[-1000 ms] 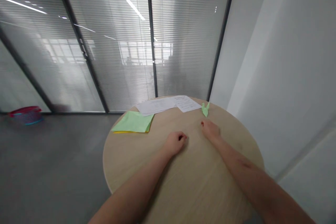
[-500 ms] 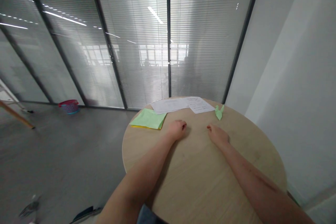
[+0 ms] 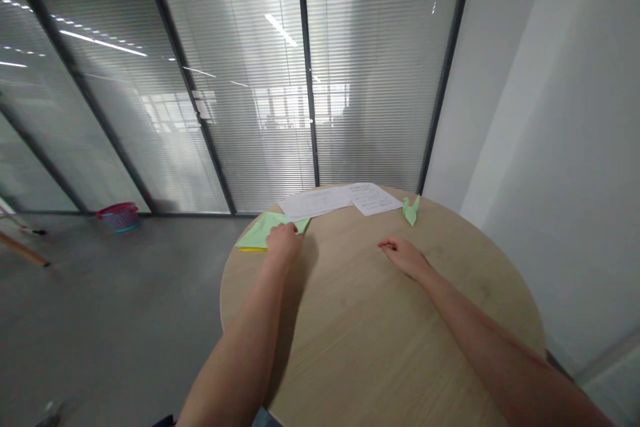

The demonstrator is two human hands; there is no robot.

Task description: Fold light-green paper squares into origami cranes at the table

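My left hand (image 3: 284, 240) is over the right part of the green paper sheets (image 3: 256, 232), its fingers bent downward. Whether they grip the paper or only hover over it cannot be made out. A yellow sheet (image 3: 253, 249) peeks out under the near edge of the green ones. My right hand (image 3: 403, 255) rests on the round wooden table (image 3: 350, 320), fingers curled together with nothing visible in them. Beyond it stands a small folded green paper crane (image 3: 411, 211).
Two printed white sheets, a left one (image 3: 317, 203) and a right one (image 3: 376, 199), lie at the table's far edge. Behind is a glass partition with blinds (image 3: 370, 93); a white wall (image 3: 565, 147) rises at right. A red and blue basket (image 3: 120, 217) stands on the floor.
My left hand has moved left from bare tabletop to over the green paper. My right hand has shifted slightly left, its fingers loosening a little. The view has turned slightly right.
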